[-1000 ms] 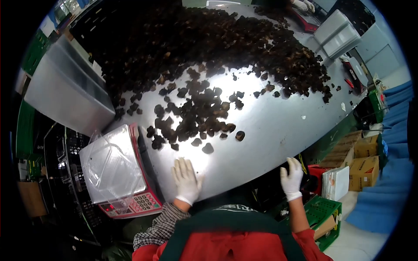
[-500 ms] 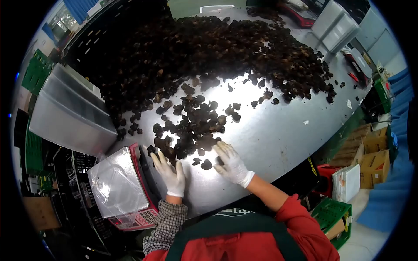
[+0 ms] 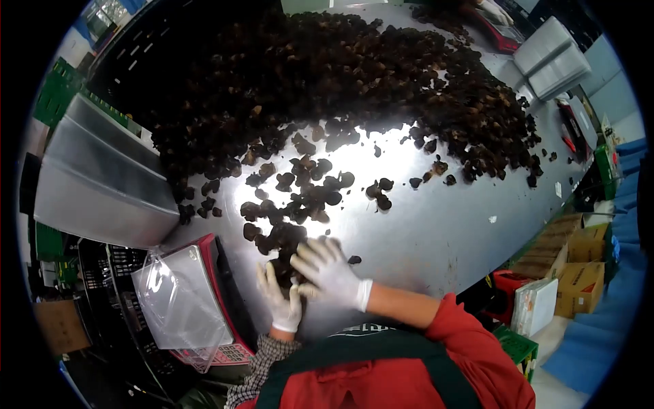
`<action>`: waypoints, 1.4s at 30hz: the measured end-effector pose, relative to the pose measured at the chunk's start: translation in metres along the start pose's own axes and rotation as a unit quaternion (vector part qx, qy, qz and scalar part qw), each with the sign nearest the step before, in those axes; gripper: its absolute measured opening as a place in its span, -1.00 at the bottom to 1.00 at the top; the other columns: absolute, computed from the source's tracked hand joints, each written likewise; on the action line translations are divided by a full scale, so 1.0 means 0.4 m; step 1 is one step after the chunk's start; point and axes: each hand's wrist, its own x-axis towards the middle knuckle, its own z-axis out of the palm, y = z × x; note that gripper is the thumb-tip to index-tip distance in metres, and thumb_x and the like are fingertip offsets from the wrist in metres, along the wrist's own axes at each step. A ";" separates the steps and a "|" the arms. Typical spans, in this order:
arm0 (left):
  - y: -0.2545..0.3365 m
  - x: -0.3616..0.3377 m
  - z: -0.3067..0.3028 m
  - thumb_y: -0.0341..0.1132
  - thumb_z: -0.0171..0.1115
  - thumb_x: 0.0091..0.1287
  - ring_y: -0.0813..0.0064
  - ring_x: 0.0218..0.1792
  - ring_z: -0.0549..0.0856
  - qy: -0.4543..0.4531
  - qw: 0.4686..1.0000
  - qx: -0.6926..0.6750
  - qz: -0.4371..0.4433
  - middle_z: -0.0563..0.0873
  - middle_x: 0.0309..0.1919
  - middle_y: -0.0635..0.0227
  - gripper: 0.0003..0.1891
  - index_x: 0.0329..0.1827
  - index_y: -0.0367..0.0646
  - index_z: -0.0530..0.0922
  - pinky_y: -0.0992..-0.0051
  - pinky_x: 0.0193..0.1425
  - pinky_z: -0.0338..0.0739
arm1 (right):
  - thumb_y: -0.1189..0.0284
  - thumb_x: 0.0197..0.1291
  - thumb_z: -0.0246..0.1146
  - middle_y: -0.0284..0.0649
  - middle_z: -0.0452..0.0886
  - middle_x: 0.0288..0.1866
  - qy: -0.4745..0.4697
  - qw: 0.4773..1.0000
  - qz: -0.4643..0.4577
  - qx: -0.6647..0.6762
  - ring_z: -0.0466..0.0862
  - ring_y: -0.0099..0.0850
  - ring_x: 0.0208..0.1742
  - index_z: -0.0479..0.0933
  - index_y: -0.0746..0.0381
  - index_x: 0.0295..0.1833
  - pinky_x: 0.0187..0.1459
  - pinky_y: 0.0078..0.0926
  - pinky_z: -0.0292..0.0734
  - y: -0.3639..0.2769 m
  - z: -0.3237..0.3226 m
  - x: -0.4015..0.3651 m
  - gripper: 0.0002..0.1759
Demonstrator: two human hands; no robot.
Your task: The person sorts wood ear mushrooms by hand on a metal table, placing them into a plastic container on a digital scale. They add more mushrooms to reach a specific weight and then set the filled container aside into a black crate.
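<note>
A shiny metal table (image 3: 422, 238) is carrying a heap of dark pieces (image 3: 327, 82).
The heap is covering the surface's far part; a looser cluster (image 3: 331, 197) is lying towards the near edge, and a pale scrap (image 3: 558, 189) is resting close to the right edge.

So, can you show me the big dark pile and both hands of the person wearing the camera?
Dark pile (image 3: 334, 75), head view: its middle.
Left hand (image 3: 281, 308), head view: its middle.
Right hand (image 3: 335, 277), head view: back of the hand.
</note>
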 end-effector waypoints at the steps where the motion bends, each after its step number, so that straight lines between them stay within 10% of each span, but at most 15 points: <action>1: -0.015 -0.014 -0.009 0.00 0.11 0.35 -0.22 0.42 0.12 0.005 1.000 0.027 0.004 0.06 0.45 -0.25 -0.24 0.46 -0.34 0.14 -0.03 0.45 0.01 | 0.00 0.23 0.13 -0.01 0.37 0.34 -0.031 0.999 -0.019 0.034 0.24 -0.02 0.43 0.40 0.20 0.29 0.38 0.16 0.06 -0.014 -0.020 -0.003 -0.36; 12: -0.051 -0.023 -0.005 0.12 0.18 0.28 -0.19 0.45 0.08 0.019 0.997 0.045 -0.060 0.00 0.47 -0.24 -0.11 0.48 -0.32 0.06 -0.01 0.47 0.00 | -0.02 0.28 0.08 0.18 0.18 0.43 -0.018 0.978 0.133 -0.163 0.22 0.10 0.44 0.25 0.23 0.37 0.39 0.08 0.13 0.294 -0.044 0.357 -0.29; 19: -0.042 -0.018 -0.008 0.02 0.20 0.27 -0.24 0.43 0.10 0.008 0.997 0.044 -0.058 0.01 0.46 -0.27 -0.14 0.47 -0.35 0.08 -0.03 0.46 0.01 | 0.09 0.23 0.19 0.12 0.37 0.30 -0.136 0.981 -0.093 0.098 0.29 0.00 0.41 0.46 0.22 0.21 0.38 0.15 0.12 0.035 -0.098 0.103 -0.45; 24: -0.051 -0.021 0.001 0.07 0.17 0.31 -0.20 0.44 0.09 0.020 0.998 0.025 -0.050 0.02 0.45 -0.25 -0.15 0.46 -0.38 0.08 0.00 0.46 0.01 | 0.28 0.21 0.23 0.17 0.41 0.25 -0.027 0.989 0.139 0.042 0.38 0.07 0.32 0.46 0.27 0.20 0.27 -0.13 0.36 0.267 -0.209 0.253 -0.52; 28: -0.048 -0.020 -0.001 0.06 0.18 0.31 -0.20 0.44 0.10 0.016 0.998 0.031 -0.051 0.02 0.46 -0.24 -0.14 0.48 -0.34 0.06 -0.01 0.46 0.01 | 0.17 0.22 0.20 0.27 0.25 0.37 0.127 0.960 0.150 -0.200 0.28 0.13 0.37 0.35 0.27 0.30 0.32 -0.03 0.27 0.509 -0.158 0.362 -0.39; 33: -0.053 -0.021 0.000 0.05 0.22 0.27 -0.26 0.39 0.16 0.010 0.998 0.039 -0.050 0.05 0.44 -0.29 -0.14 0.47 -0.33 0.08 -0.04 0.43 0.06 | 0.05 0.25 0.17 0.21 0.28 0.38 -0.111 0.992 0.019 -0.051 0.27 0.12 0.41 0.45 0.27 0.21 0.39 0.03 0.16 0.253 -0.157 0.255 -0.41; 42: -0.056 -0.026 0.003 0.04 0.26 0.24 -0.27 0.40 0.14 0.021 0.997 0.035 -0.064 0.06 0.43 -0.30 -0.11 0.46 -0.34 0.08 -0.05 0.45 0.03 | -0.05 0.31 0.04 0.24 0.20 0.42 -0.075 0.995 0.040 -0.056 0.19 0.13 0.45 0.25 0.24 0.41 0.38 0.05 0.14 0.270 0.008 0.426 -0.27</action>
